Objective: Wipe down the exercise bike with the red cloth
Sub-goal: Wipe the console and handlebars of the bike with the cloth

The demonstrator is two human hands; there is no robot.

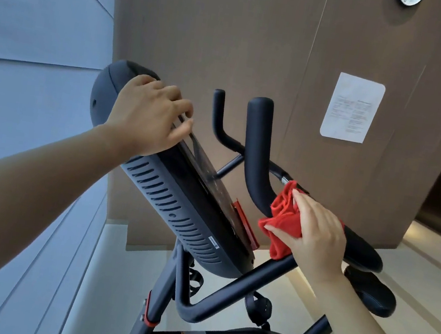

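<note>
wall notice point(352, 107) unreadable, label point(213, 243) on exercise bike point(179, 206) illegible

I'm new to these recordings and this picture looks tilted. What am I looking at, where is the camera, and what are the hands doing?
There is no robot here: the one picture comes from a wide-angle camera worn on a person's head, looking out over their arms, hence the tilt. The black machine is an exercise bike. The left hand holds the upper edge of its console, fingers curled over it. The right hand holds a bunched red cloth against the handlebar. Behind, a paper notice hangs on the brown wall.
</note>
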